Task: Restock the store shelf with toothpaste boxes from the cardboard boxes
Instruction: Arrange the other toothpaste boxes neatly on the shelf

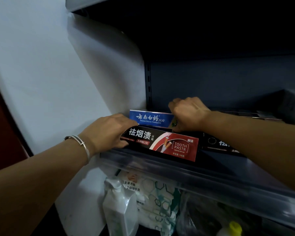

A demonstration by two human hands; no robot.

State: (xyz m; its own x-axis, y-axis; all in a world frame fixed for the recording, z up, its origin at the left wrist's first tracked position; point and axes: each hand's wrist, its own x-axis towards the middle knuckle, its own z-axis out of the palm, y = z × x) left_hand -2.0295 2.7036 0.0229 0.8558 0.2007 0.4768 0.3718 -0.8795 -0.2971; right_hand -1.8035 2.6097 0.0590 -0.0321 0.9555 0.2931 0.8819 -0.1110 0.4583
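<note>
Black-and-red toothpaste box (pixel 162 143): long carton standing on its long edge at the shelf (pixel 203 169) front, left end. Black on its left half with large white Chinese characters, red on the right with a cigarette graphic and "TOOTH PASTR" in a bracket frame.

Left hand (pixel 107 132) grips that box's left end, thumb on the front face, fingers curled over the top edge. Silver bangle (pixel 80 143) on that wrist.

Blue toothpaste box (pixel 151 118): stands just behind the black one, white script plus "Yunnan Baiyao Toothpaste". Right hand (pixel 188 113) is curled over its right end, fingers bent down behind the black box; grip looks closed on the blue box, fingertips hidden.

Second black toothpaste box (pixel 220 143): same design, just right of the first, mostly covered by the right forearm.

Count: 2 black, 1 blue visible. Dark items further right on the shelf, too dim to identify.

Shelf below: white refill pouches (pixel 126 201) and a yellow-capped bottle (pixel 232 227).
</note>
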